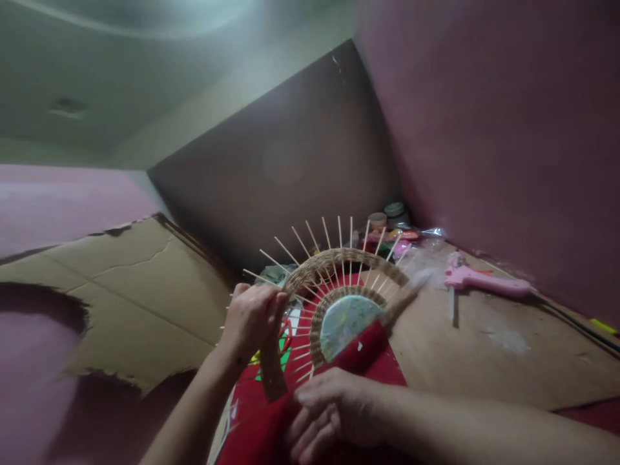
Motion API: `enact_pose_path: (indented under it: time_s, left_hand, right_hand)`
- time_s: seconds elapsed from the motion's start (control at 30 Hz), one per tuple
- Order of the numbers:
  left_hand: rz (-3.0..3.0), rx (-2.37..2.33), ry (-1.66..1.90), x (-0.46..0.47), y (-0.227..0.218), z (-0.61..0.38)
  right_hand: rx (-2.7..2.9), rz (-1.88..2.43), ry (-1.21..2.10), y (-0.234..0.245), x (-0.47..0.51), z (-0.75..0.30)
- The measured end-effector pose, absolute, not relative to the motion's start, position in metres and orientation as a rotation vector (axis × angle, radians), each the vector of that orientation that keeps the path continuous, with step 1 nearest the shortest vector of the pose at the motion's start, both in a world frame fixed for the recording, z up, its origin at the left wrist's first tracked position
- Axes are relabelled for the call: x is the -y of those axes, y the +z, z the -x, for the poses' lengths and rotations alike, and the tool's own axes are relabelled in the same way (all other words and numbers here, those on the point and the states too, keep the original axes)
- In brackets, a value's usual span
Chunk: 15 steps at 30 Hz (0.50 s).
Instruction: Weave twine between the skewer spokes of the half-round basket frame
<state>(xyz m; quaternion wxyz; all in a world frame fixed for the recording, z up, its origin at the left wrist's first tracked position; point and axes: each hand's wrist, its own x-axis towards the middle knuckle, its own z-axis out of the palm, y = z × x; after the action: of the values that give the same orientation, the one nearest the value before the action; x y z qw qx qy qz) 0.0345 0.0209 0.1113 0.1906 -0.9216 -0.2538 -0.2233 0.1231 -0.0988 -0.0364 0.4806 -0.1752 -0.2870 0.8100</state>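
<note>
Woven fan (pixel 346 291); 2 tubs (pixel 377 221) bhnd (contents unclear).

A forward, tilted view is taken from the wearer's head; the left hand (pixel 252 318) and right hand (pixel 339 405) are framed close below.

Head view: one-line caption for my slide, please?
Left hand holds a stick-spoked woven band; right hand sits lower in view; a pink glue gun lies to the right.
</note>
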Motion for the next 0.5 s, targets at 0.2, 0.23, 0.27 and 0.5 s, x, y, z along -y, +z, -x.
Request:
enact_pose_path:
  time_s: [0.2, 0.23, 0.27, 0.5]
  left_hand:
    - [2.755, 0.616, -0.700, -0.024, 0.093, -0.013]
    - [2.789, 0.622, -0.775, -0.023, 0.087, -0.011]
    - [2.805, 0.631, -0.851, -0.022, 0.082, -0.009]
    - [2.725, 0.591, -1.200, -0.011, 0.058, -0.006]
  right_hand:
    - [1.117, 0.401, 1.988, -0.021, 0.108, -0.138]
    - [1.156, 0.410, 1.945, -0.014, 0.110, -0.143]
    - [1.184, 0.426, 1.877, -0.006, 0.111, -0.150]
    - [1.587, 0.886, 0.765, 0.083, 0.111, -0.201]
